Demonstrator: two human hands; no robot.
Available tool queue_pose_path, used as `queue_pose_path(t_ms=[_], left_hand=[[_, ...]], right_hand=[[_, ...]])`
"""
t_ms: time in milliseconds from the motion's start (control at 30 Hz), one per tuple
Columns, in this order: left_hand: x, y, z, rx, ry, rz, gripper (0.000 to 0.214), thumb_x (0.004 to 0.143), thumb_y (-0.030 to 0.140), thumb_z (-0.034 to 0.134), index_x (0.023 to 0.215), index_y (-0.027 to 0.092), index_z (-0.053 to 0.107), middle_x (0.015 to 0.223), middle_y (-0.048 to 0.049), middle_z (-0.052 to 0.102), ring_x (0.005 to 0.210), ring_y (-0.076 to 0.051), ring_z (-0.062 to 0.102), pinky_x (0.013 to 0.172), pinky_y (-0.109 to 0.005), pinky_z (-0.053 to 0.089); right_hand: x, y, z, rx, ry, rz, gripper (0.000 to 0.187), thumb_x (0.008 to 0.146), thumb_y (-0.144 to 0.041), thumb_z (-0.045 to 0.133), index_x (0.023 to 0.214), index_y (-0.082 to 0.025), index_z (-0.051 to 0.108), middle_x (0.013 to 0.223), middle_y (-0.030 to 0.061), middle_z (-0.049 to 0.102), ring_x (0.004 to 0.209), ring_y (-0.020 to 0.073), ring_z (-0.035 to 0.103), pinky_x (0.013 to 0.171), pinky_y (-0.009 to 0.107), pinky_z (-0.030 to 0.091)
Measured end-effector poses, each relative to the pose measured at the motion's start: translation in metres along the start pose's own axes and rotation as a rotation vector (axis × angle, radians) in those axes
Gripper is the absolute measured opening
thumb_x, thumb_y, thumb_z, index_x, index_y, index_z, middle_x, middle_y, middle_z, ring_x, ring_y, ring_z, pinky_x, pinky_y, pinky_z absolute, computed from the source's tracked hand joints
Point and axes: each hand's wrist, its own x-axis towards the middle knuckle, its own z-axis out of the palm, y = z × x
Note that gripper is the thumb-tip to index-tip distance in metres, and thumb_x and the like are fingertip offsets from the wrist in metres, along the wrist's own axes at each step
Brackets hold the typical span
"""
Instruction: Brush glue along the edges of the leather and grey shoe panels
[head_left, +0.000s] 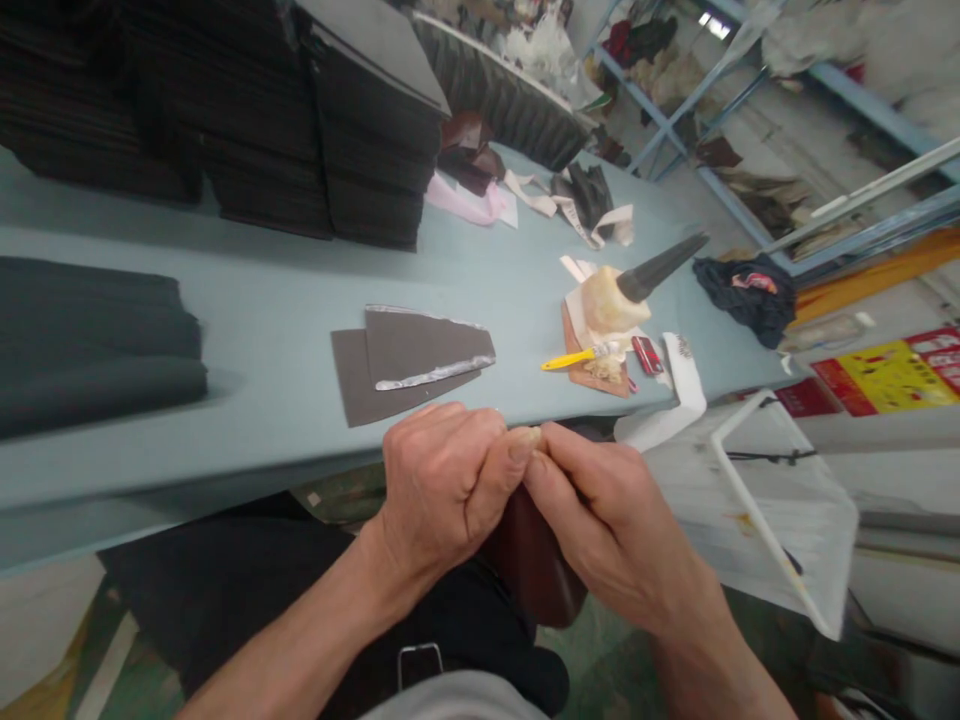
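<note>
My left hand (446, 475) and my right hand (604, 505) meet in front of me at the table's edge, fingers closed and thumbs pressed together. Between them they pinch a dark brown leather-like piece (536, 565), which hangs below my fingers; its upper part is hidden by my hands. Just beyond, two dark grey tapered panels (431, 345) overlap on the table, the upper one with whitish strips along two edges. To the right lies a yellow-handled brush (570, 360) on a brown board, beside a cream block (607, 300) with a dark tapered piece sticking up from it.
Tall stacks of dark panels (375, 150) stand at the back left of the pale blue table (262, 290). Dark folded material (97, 345) lies at left. A small red object (647, 355), a white strip (682, 380) and fabric scraps (592, 195) lie right. A white bin (780, 500) adjoins the table.
</note>
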Motion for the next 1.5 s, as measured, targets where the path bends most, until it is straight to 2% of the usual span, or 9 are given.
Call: queue_pose_path(t_ms=[333, 433, 533, 633, 833, 1100, 1200, 1333, 1500], left_hand=[[-0.031, -0.072, -0.077, 0.368, -0.024, -0.308, 0.057, 0.103, 0.042, 0.059, 0.055, 0.021, 0.036, 0.049, 0.0062, 0.027, 0.048, -0.01, 0.026, 0.054, -0.031, 0.023], [-0.028, -0.074, -0.09, 0.385, 0.059, -0.35, 0.035, 0.102, 0.042, 0.063, 0.073, 0.022, 0.059, 0.057, 0.0064, 0.048, 0.052, -0.011, 0.042, 0.058, -0.029, 0.033], [-0.015, -0.058, -0.078, 0.238, 0.046, -0.299, 0.027, 0.103, 0.045, 0.062, 0.117, 0.023, 0.069, 0.092, -0.0006, 0.075, 0.079, -0.019, 0.068, 0.075, -0.032, 0.051], [-0.002, -0.029, -0.049, -0.012, -0.092, -0.071, 0.031, 0.11, 0.042, 0.047, 0.117, 0.022, 0.069, 0.114, -0.007, 0.077, 0.106, -0.023, 0.071, 0.093, -0.038, 0.054], [0.002, -0.002, -0.004, -0.052, -0.032, 0.118, 0.048, 0.113, 0.032, 0.041, 0.066, 0.023, 0.043, 0.057, 0.0033, 0.048, 0.055, -0.014, 0.039, 0.061, -0.035, 0.032], [-0.016, -0.084, -0.06, 0.276, -0.018, -0.257, 0.052, 0.105, 0.042, 0.058, 0.059, 0.022, 0.043, 0.052, 0.0051, 0.039, 0.052, -0.012, 0.037, 0.058, -0.032, 0.028], [-0.004, -0.069, -0.059, 0.186, 0.034, -0.224, 0.034, 0.104, 0.048, 0.06, 0.086, 0.021, 0.066, 0.081, -0.0014, 0.071, 0.077, -0.017, 0.063, 0.074, -0.032, 0.044], [0.017, -0.018, -0.021, -0.135, -0.096, 0.07, 0.038, 0.114, 0.037, 0.039, 0.096, 0.017, 0.067, 0.099, -0.0074, 0.077, 0.098, -0.019, 0.069, 0.091, -0.035, 0.049], [0.007, -0.026, 0.001, -0.07, -0.111, 0.093, 0.054, 0.112, 0.04, 0.044, 0.061, 0.022, 0.042, 0.053, 0.0057, 0.042, 0.049, -0.01, 0.037, 0.055, -0.03, 0.029]], right_hand=[[-0.007, 0.004, -0.015, 0.097, -0.046, 0.059, 0.038, 0.111, -0.033, 0.051, 0.075, -0.023, 0.056, 0.061, -0.0068, 0.055, 0.051, 0.0077, 0.046, 0.054, 0.023, 0.036], [-0.003, 0.005, -0.018, 0.122, -0.053, 0.084, 0.041, 0.111, -0.036, 0.052, 0.072, -0.022, 0.054, 0.059, -0.0068, 0.054, 0.051, 0.0081, 0.043, 0.053, 0.024, 0.035], [0.0, 0.004, -0.019, 0.125, -0.075, 0.092, 0.042, 0.11, -0.038, 0.052, 0.071, -0.022, 0.054, 0.058, -0.0066, 0.052, 0.052, 0.0088, 0.043, 0.054, 0.025, 0.035], [0.001, 0.002, -0.018, 0.103, -0.08, 0.082, 0.041, 0.109, -0.037, 0.053, 0.071, -0.022, 0.053, 0.058, -0.0069, 0.05, 0.052, 0.0087, 0.042, 0.054, 0.024, 0.035], [-0.004, 0.0, -0.018, 0.072, -0.052, 0.074, 0.04, 0.109, -0.035, 0.054, 0.071, -0.022, 0.053, 0.059, -0.0071, 0.048, 0.052, 0.0086, 0.041, 0.053, 0.024, 0.034], [-0.01, 0.012, -0.026, 0.133, -0.035, 0.115, 0.041, 0.109, -0.036, 0.053, 0.07, -0.023, 0.053, 0.058, -0.0071, 0.049, 0.052, 0.0087, 0.041, 0.052, 0.024, 0.033], [-0.008, 0.013, -0.025, 0.153, -0.064, 0.11, 0.041, 0.109, -0.037, 0.053, 0.07, -0.022, 0.051, 0.059, -0.0073, 0.047, 0.054, 0.0088, 0.039, 0.054, 0.024, 0.034], [-0.004, 0.009, -0.023, 0.142, -0.08, 0.088, 0.042, 0.109, -0.036, 0.053, 0.07, -0.022, 0.047, 0.06, -0.0072, 0.045, 0.055, 0.0089, 0.037, 0.055, 0.024, 0.034], [-0.007, 0.01, -0.028, 0.114, -0.024, 0.103, 0.04, 0.108, -0.034, 0.055, 0.07, -0.022, 0.051, 0.06, -0.0063, 0.047, 0.054, 0.0095, 0.039, 0.054, 0.024, 0.034]])
